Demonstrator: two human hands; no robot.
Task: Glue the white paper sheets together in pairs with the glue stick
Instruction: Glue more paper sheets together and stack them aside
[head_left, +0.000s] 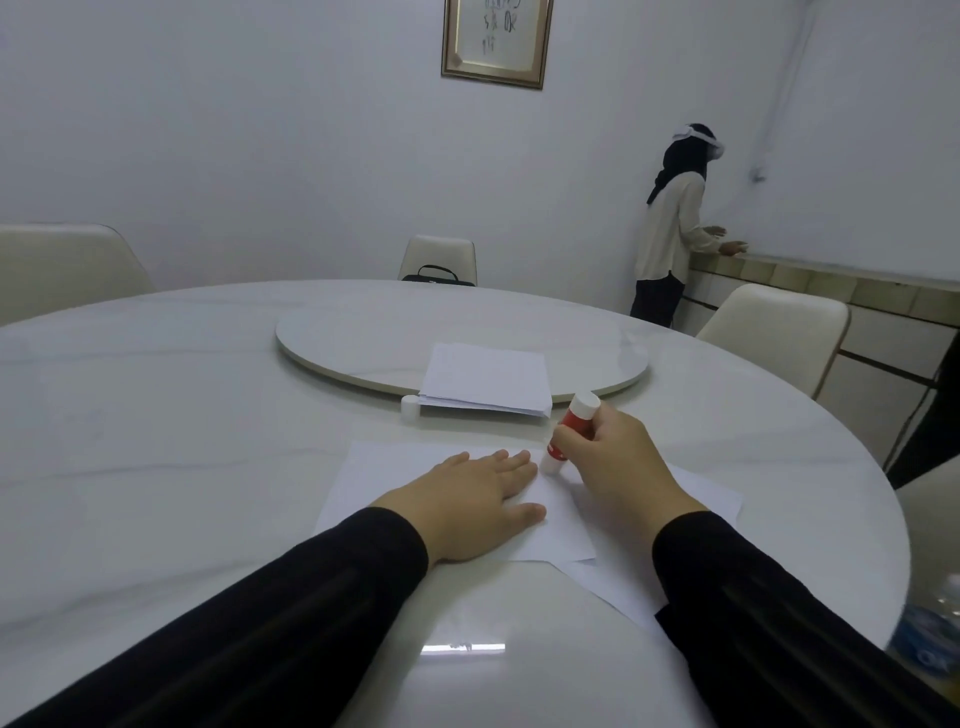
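Head view shows two sheets by one stack and one cap. Left hand presses flat, fingers straight; right hand grips one glue stick.

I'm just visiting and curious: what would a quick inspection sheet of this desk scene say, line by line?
Surface: round white marble table with a turntable in the middle.
Job's things: top sheet lying over a second sheet; paper stack on the turntable's edge; glue stick, tip down on the top sheet; its cap standing beside the stack.
Clutter: plastic bottle at the right edge.
Grippers: left hand pressing flat on the top sheet; right hand gripping the glue stick.
Cables: nothing seen.
Surroundings: cream chairs, black bag on the far chair, framed picture, a person standing at the wall ledge.
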